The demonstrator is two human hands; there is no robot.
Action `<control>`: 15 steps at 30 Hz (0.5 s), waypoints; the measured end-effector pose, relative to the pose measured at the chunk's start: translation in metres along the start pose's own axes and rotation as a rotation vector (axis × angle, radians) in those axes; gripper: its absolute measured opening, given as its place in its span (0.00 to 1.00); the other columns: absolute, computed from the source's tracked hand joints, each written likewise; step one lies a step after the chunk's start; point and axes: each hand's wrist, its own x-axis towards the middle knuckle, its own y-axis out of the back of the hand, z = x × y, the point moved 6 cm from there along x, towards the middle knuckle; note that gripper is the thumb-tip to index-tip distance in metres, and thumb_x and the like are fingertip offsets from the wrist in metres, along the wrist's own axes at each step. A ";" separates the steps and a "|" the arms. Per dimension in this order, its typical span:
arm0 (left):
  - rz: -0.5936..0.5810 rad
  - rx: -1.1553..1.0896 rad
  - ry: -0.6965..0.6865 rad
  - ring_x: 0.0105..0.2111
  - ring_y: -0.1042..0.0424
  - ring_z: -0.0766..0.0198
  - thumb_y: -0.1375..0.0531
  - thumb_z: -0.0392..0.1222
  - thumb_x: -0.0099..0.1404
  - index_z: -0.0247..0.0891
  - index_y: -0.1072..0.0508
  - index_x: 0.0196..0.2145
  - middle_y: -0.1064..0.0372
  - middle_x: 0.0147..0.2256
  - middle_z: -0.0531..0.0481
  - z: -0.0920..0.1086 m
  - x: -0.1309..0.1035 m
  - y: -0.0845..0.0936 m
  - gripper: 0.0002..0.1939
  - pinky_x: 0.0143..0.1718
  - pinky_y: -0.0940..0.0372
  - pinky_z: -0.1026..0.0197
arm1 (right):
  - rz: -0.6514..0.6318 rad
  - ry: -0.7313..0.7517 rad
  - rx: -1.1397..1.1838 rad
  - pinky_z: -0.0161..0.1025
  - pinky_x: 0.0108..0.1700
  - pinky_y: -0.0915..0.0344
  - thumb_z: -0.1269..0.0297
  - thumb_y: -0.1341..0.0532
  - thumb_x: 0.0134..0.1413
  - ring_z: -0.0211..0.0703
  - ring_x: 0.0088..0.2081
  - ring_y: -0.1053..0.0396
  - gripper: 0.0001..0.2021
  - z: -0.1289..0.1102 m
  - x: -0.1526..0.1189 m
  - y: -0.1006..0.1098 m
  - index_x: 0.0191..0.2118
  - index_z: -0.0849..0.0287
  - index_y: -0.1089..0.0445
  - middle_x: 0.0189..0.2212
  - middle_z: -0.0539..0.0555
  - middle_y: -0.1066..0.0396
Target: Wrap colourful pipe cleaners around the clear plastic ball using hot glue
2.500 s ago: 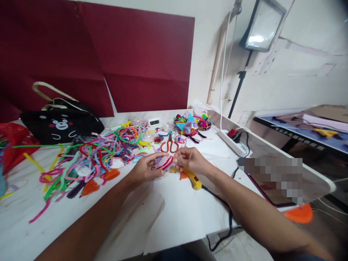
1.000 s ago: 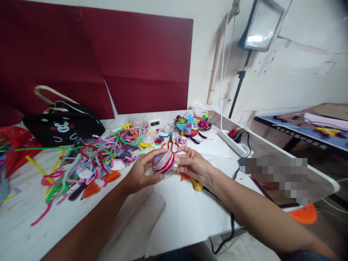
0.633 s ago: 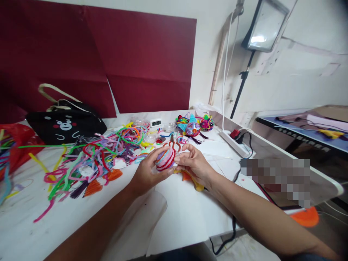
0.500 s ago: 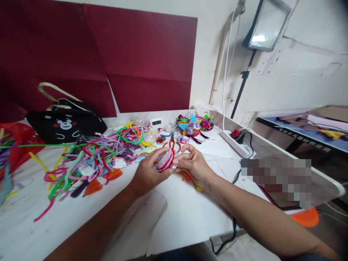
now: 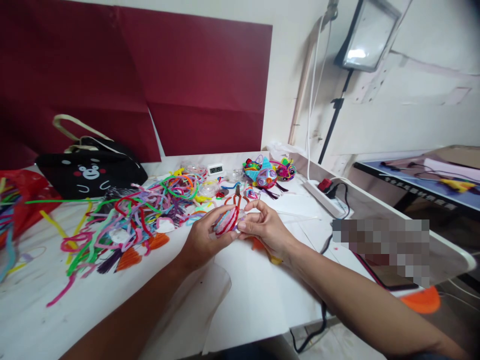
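Observation:
My left hand [image 5: 202, 237] is wrapped round a ball [image 5: 226, 220] striped with red, pink and light blue fuzzy strands. At the ball's right side, my right hand [image 5: 264, 226] has its thumb and index finger pinched together; what they pinch is too small to make out. Orange-handled pliers [image 5: 237, 194] lie just behind the ball. Beneath my right hand, a yellow and orange piece [image 5: 275, 260] partly shows. Left of my hands spreads a tangled heap of colourful fuzzy strands [image 5: 142, 210].
Two finished colourful fish-like ornaments [image 5: 267, 176] sit behind my hands, beside a small white clock [image 5: 215, 170]. A black bag [image 5: 92, 170] and red plastic bag [image 5: 35, 197] stand left. At right are a power strip [image 5: 330, 200] and a dark-screened device [image 5: 397, 280].
The ball has turned slightly in my left hand, so its stripes show at a different slant. My right hand's pinching fingers have shifted a little at the ball's edge.

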 end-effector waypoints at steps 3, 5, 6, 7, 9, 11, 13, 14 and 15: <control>0.000 -0.022 -0.011 0.64 0.24 0.40 0.31 0.54 0.63 0.38 0.22 0.62 0.22 0.64 0.37 0.004 0.001 0.002 0.33 0.65 0.28 0.46 | -0.044 0.009 0.012 0.34 0.34 0.19 0.65 0.11 0.27 0.39 0.25 0.19 0.38 -0.002 0.001 -0.001 0.43 0.54 0.32 0.24 0.45 0.17; 0.002 -0.022 -0.024 0.63 0.23 0.40 0.31 0.53 0.63 0.38 0.21 0.61 0.21 0.62 0.37 0.007 0.001 0.002 0.32 0.64 0.27 0.46 | -0.052 0.012 0.009 0.35 0.34 0.19 0.65 0.11 0.28 0.39 0.25 0.19 0.37 -0.001 0.001 -0.001 0.43 0.54 0.32 0.24 0.44 0.16; 0.004 -0.020 -0.032 0.62 0.22 0.41 0.31 0.53 0.62 0.38 0.21 0.61 0.20 0.61 0.38 0.007 0.001 0.002 0.31 0.64 0.27 0.46 | -0.051 0.012 0.007 0.35 0.35 0.19 0.65 0.11 0.28 0.38 0.25 0.19 0.37 -0.001 0.002 0.000 0.43 0.54 0.32 0.24 0.44 0.17; 0.009 -0.017 -0.039 0.61 0.21 0.41 0.31 0.52 0.62 0.38 0.21 0.61 0.20 0.61 0.38 0.008 0.001 0.003 0.31 0.64 0.27 0.46 | -0.050 0.011 0.006 0.35 0.35 0.19 0.65 0.11 0.28 0.38 0.25 0.19 0.37 -0.001 0.002 0.000 0.43 0.54 0.32 0.24 0.44 0.17; 0.007 -0.011 -0.044 0.60 0.21 0.41 0.31 0.52 0.62 0.38 0.21 0.60 0.20 0.60 0.38 0.009 0.001 0.002 0.31 0.64 0.27 0.45 | -0.045 0.010 0.001 0.35 0.35 0.18 0.65 0.11 0.28 0.38 0.24 0.20 0.37 -0.001 0.002 0.000 0.42 0.54 0.32 0.24 0.43 0.17; 0.004 -0.010 -0.047 0.59 0.21 0.41 0.30 0.52 0.62 0.39 0.21 0.60 0.19 0.59 0.39 0.009 0.001 0.002 0.31 0.63 0.27 0.45 | -0.039 0.009 -0.010 0.35 0.35 0.18 0.64 0.11 0.28 0.37 0.24 0.20 0.36 -0.001 0.001 0.000 0.42 0.53 0.31 0.25 0.43 0.17; 0.008 -0.008 -0.056 0.59 0.20 0.41 0.30 0.52 0.62 0.39 0.20 0.60 0.19 0.59 0.39 0.011 0.002 0.002 0.30 0.63 0.27 0.45 | -0.028 0.009 -0.020 0.35 0.35 0.18 0.63 0.11 0.28 0.37 0.24 0.20 0.36 -0.001 0.001 0.001 0.42 0.53 0.31 0.25 0.43 0.17; 0.007 -0.005 -0.057 0.59 0.20 0.41 0.30 0.52 0.62 0.39 0.20 0.60 0.19 0.58 0.39 0.012 0.002 0.002 0.30 0.63 0.27 0.44 | -0.021 0.011 -0.022 0.35 0.34 0.19 0.63 0.11 0.28 0.37 0.24 0.20 0.36 -0.001 0.001 0.001 0.42 0.53 0.31 0.25 0.43 0.17; 0.004 -0.002 -0.056 0.59 0.20 0.41 0.30 0.52 0.62 0.39 0.20 0.60 0.19 0.58 0.39 0.012 0.002 0.002 0.30 0.63 0.26 0.44 | -0.015 0.013 -0.023 0.35 0.34 0.19 0.63 0.10 0.28 0.37 0.24 0.20 0.36 -0.001 0.001 0.002 0.42 0.54 0.30 0.25 0.43 0.17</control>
